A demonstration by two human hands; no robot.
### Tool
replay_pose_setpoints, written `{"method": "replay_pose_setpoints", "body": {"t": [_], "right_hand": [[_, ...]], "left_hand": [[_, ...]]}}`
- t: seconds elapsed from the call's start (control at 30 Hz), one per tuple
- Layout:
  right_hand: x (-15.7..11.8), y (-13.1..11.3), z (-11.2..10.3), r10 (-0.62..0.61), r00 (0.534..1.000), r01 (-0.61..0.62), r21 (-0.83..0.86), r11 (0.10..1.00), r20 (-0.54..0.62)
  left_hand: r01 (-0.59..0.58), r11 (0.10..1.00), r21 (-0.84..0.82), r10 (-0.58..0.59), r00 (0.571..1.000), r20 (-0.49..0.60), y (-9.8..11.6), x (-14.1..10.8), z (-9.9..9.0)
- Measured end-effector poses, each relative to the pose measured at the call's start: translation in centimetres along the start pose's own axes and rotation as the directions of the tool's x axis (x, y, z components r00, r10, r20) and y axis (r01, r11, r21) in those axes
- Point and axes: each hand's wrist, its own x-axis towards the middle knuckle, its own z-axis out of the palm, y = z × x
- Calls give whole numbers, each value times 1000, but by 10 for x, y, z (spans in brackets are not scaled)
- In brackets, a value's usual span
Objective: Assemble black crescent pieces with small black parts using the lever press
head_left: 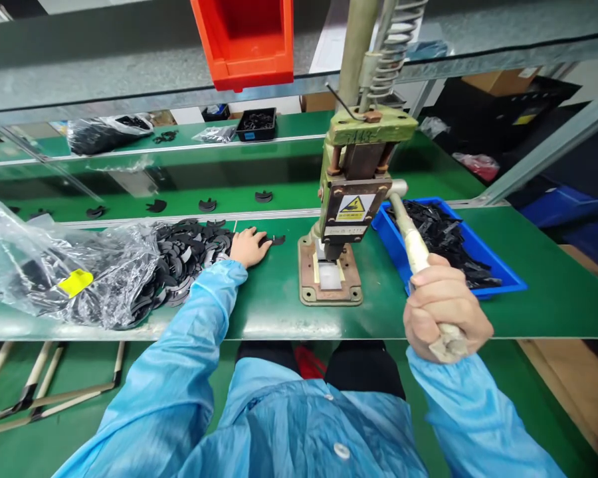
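Observation:
My right hand (446, 309) is wrapped round the pale lever handle (412, 242) of a green hand press (353, 199). The press base (306, 272) stands on the green table, with a whitish plate (330, 277) under the ram. At the right edge of a heap of black curved parts (184, 255), my left hand (250, 247) rests palm down with its fingers spread a little. A black part (278, 240) lies just beyond its fingertips; whether the fingers touch it is unclear.
A clear plastic bag (80, 279) lies left of the heap. Right of the press sits a blue tray (508, 282) of black pieces. Single black parts lie on the green strip behind. An orange bin (252, 46) hangs above, near the press column.

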Motion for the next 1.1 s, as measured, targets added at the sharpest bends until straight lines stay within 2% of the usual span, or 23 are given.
{"method": "replay_pose_setpoints", "body": {"t": [0.13, 0.27, 0.4, 0.6, 0.73, 0.8, 0.87, 0.93, 1.0, 1.1], "right_hand": [[1, -1, 4, 31, 999, -31, 0, 1000, -30], [2, -2, 6, 15, 1000, -15, 32, 999, -19], [1, -2, 6, 2, 1000, -1, 47, 999, -18], [2, -3, 6, -4, 1000, 3, 58, 998, 14], [2, -3, 7, -8, 1000, 7, 57, 998, 12], [2, -3, 7, -13, 1000, 12, 56, 998, 17], [2, -4, 8, -14, 1000, 13, 60, 998, 11], [2, -4, 10, -22, 1000, 22, 66, 998, 3], [2, -5, 11, -28, 1000, 28, 72, 997, -3], [1, -5, 11, -25, 1000, 25, 69, 997, -2]], "left_hand": [[-86, 995, -39, 87, 996, 10, 11, -32, -3], [-152, 986, -66, 154, 987, 35, 20, -46, -15], [-280, 958, -64, 286, 951, 117, 31, -42, -23], [-349, 935, -59, 354, 917, 182, 46, -20, -31], [-381, 917, -116, 397, 900, 181, 54, -21, -39], [-361, 912, -196, 387, 915, 117, 57, -29, -42], [-291, 894, -342, 335, 939, 77, 60, -39, -42], [-156, 823, -546, 270, 953, 135, 64, -50, -41], [8, 699, -715, 241, 939, 245, 70, -61, -40], [126, 565, -816, 220, 929, 296, 80, -75, -41]]}}
